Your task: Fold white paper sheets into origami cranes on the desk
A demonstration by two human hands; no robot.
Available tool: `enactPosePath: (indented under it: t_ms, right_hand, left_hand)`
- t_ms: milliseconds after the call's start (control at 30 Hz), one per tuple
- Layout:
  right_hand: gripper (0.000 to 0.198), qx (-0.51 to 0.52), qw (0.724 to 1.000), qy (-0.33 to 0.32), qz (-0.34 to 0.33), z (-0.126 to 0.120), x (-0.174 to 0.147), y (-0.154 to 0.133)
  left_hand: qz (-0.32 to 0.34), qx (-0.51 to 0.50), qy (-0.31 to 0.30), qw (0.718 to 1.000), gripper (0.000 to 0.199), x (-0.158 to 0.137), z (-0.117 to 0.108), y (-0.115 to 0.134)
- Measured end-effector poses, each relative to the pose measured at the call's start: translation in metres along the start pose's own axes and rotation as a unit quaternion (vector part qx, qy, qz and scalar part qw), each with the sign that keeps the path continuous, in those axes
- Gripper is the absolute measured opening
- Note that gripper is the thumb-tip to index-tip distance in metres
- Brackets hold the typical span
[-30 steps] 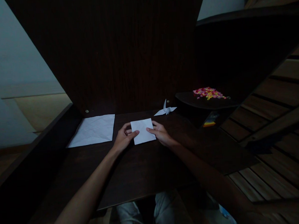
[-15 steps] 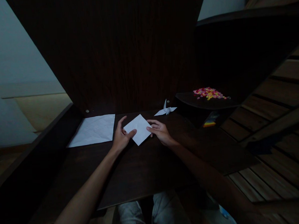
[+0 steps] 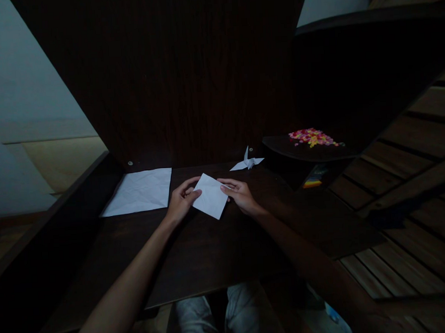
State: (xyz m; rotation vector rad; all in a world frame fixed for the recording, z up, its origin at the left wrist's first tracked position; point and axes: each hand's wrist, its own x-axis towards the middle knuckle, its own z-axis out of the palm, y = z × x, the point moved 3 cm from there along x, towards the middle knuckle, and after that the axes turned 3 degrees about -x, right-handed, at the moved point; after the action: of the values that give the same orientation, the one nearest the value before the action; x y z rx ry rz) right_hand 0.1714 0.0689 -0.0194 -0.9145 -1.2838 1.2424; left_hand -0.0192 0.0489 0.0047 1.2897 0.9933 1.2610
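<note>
Here you are pinching the folded white paper (image 3: 211,202) between left hand (image 3: 182,204) and right hand (image 3: 241,196); it is looking light, limp, easily creased, so keep gripping its opposite corners

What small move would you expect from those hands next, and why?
Probably laying the small white paper flat on the desk. The left hand and right hand pinch its opposite edges, and it sits turned like a diamond, one corner towards the person.
</note>
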Motion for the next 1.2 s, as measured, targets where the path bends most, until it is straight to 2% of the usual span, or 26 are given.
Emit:
enactPosePath:
  t_ms: [333, 500, 700, 833, 933, 1033, 1200]
  right_hand:
    - [0.036, 0.017, 1.000, 0.000, 0.000, 0.0011, -0.0002, -0.0006]
    - [0.032, 0.033, 0.999, 0.000, -0.001, 0.0019, -0.0004, -0.0014]
    - [0.030, 0.038, 0.999, -0.012, 0.014, 0.0031, 0.0002, -0.0001]
    - [0.025, 0.031, 0.999, 0.003, 0.023, 0.0010, 0.0014, 0.0032]
    - [0.021, 0.021, 1.000, 0.010, 0.004, -0.0003, 0.0017, 0.0031]
    - [0.020, 0.009, 1.000, 0.011, -0.008, -0.0003, 0.0006, 0.0009]
    - [0.025, -0.025, 1.000, -0.011, -0.015, 0.0007, -0.0001, -0.0016]
  left_hand:
    - [-0.030, -0.048, 0.003, 0.998, 0.038, 0.0028, -0.0010, -0.0066]
    - [-0.041, -0.070, 0.023, 0.996, 0.033, 0.0041, -0.0013, -0.0066]
    - [-0.027, -0.067, 0.028, 0.997, 0.026, 0.0061, -0.0022, -0.0086]
    - [-0.021, -0.060, 0.017, 0.998, 0.020, 0.0055, -0.0030, -0.0076]
    - [-0.029, -0.059, -0.008, 0.998, 0.020, 0.0037, -0.0019, -0.0067]
    - [-0.039, -0.021, -0.028, 0.999, 0.019, 0.0012, -0.0003, -0.0074]
    - [-0.025, 0.081, -0.069, 0.994, 0.035, -0.0024, 0.0039, -0.0067]
